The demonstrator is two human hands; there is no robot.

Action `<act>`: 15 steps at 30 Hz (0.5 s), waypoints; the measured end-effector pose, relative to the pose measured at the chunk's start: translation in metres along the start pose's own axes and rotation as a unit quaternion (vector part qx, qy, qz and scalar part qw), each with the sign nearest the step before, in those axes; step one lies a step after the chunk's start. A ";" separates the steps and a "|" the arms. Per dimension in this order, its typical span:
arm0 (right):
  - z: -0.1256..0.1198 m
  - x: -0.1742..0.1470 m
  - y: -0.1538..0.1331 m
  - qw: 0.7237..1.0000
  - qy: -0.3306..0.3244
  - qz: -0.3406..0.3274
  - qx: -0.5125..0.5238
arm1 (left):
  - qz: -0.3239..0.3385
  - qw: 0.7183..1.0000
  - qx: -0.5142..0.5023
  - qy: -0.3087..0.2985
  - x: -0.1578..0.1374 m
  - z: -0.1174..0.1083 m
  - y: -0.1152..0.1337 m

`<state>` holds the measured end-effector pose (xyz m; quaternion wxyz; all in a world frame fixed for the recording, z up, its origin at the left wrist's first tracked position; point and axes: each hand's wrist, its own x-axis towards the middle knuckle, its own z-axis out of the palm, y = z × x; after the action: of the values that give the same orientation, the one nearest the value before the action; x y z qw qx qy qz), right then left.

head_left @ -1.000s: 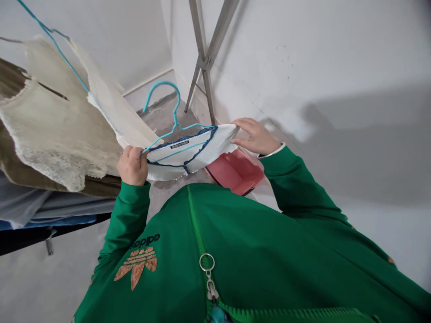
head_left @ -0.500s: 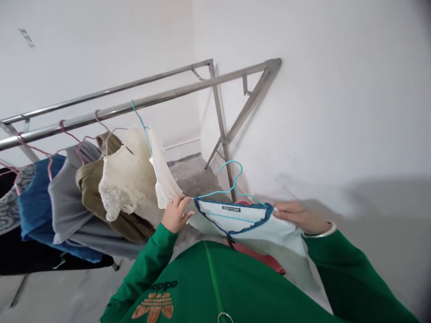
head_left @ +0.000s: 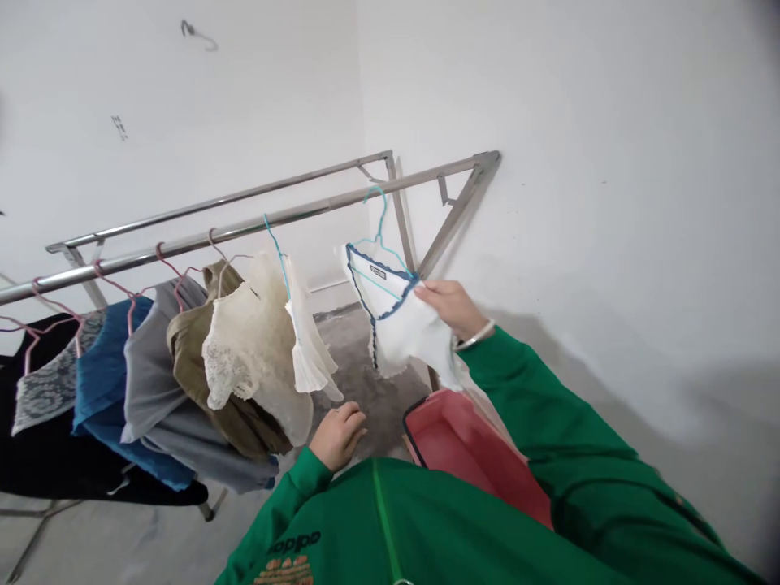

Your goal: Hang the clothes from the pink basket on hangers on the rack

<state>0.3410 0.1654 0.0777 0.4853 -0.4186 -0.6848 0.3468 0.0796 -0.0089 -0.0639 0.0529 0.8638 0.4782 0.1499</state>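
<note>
My right hand [head_left: 452, 309] pinches one shoulder of a white top [head_left: 405, 329] with dark blue trim round its neckline and down its front. The top is on a light blue hanger [head_left: 382, 223], whose hook is up at the front rail [head_left: 314, 210]; whether it bears weight there I cannot tell. Lower down, in front of my chest, my left hand [head_left: 338, 436] is loosely curled with nothing visible in it. Nearest to it hangs a pleated white garment [head_left: 310, 345] on another light blue hanger [head_left: 277, 244].
Left along the rail hang a cream lace top [head_left: 244, 341], an olive garment [head_left: 188, 333], a grey one [head_left: 146, 357], a blue one [head_left: 101, 357] and black clothing [head_left: 36, 463]. A red basin [head_left: 469, 443] stands below my right arm. White walls meet behind the rack.
The white top on its hanger has gone up and left to the rail, with my right hand still on its shoulder. My left hand has let go and dropped lower.
</note>
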 end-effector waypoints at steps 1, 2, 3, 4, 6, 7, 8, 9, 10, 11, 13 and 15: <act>0.010 0.015 -0.002 1.000 0.002 -0.017 -0.012 | -0.009 1.000 0.003 0.001 -0.004 0.000 -0.001; 0.020 0.029 -0.003 0.999 0.003 -0.032 -0.029 | -0.018 1.000 0.007 0.003 -0.008 0.000 -0.002; 0.030 0.041 -0.004 0.998 0.005 -0.044 -0.049 | -0.028 1.000 0.010 0.005 -0.013 0.000 -0.004; 0.039 0.053 -0.005 0.996 0.008 -0.056 -0.072 | -0.038 0.999 0.014 0.007 -0.018 0.001 -0.005; 0.056 0.072 -0.005 0.991 0.015 -0.072 -0.113 | -0.060 0.998 0.019 0.011 -0.028 0.003 -0.008; 0.063 0.080 -0.004 0.989 0.019 -0.075 -0.128 | -0.070 0.997 0.022 0.012 -0.033 0.004 -0.009; 0.069 0.087 -0.003 0.987 0.020 -0.077 -0.138 | -0.078 0.997 0.023 0.012 -0.038 0.006 -0.009; 0.073 0.091 -0.001 0.985 0.019 -0.080 -0.150 | -0.086 0.996 0.024 0.011 -0.041 0.007 -0.010; 0.075 0.093 0.001 0.983 0.018 -0.085 -0.161 | -0.093 0.995 0.025 0.007 -0.045 0.008 -0.010; 0.076 0.091 0.004 0.981 0.018 -0.092 -0.171 | -0.102 0.994 0.028 0.001 -0.048 0.009 -0.010; 0.078 0.073 0.009 0.977 0.036 -0.109 -0.182 | -0.125 0.991 0.034 -0.019 -0.053 0.010 -0.008; 0.085 0.034 0.016 0.970 0.086 -0.140 -0.180 | -0.154 0.986 0.040 -0.047 -0.056 0.010 -0.004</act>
<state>0.2574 0.1969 0.0516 0.5026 -0.4269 -0.7438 0.1091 0.0516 -0.0537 -0.0857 0.0633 0.7876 0.6077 0.0797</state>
